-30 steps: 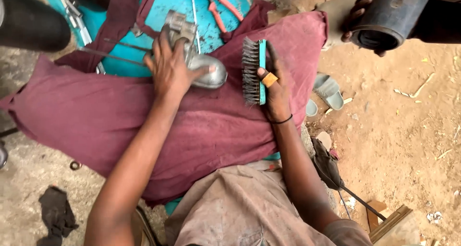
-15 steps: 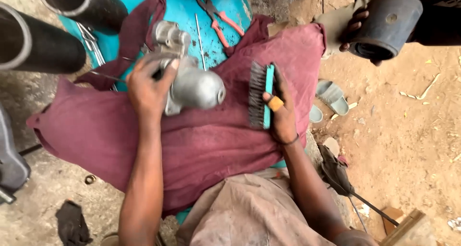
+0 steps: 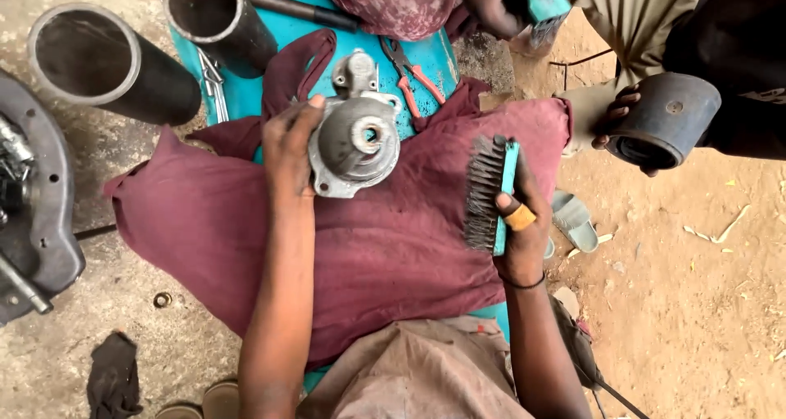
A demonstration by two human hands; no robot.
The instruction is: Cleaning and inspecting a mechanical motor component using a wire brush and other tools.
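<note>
My left hand (image 3: pixel 288 147) grips a grey cast-metal housing (image 3: pixel 357 141) by its left side and holds it tilted, its round opening facing up. My right hand (image 3: pixel 521 223) holds a teal-backed brush (image 3: pixel 488 191) with dark bristles pointing left, a short way to the right of the housing and apart from it. Both are above a maroon cloth (image 3: pixel 393 247) spread over a turquoise board (image 3: pixel 278 92).
Two black pipes (image 3: pixel 106 67) (image 3: pixel 217 14) stand at the upper left beside a grey machine part (image 3: pixel 33 214). Red-handled pliers (image 3: pixel 417 75) lie on the board. Another person's hand holds a black cylinder (image 3: pixel 667 120) at the right; someone else's arm (image 3: pixel 491 6) is at the top.
My left hand turned the housing so its round opening faces up. The view shifted, bringing the pipes and grey machine part further into sight. The brush stayed close to the same place.
</note>
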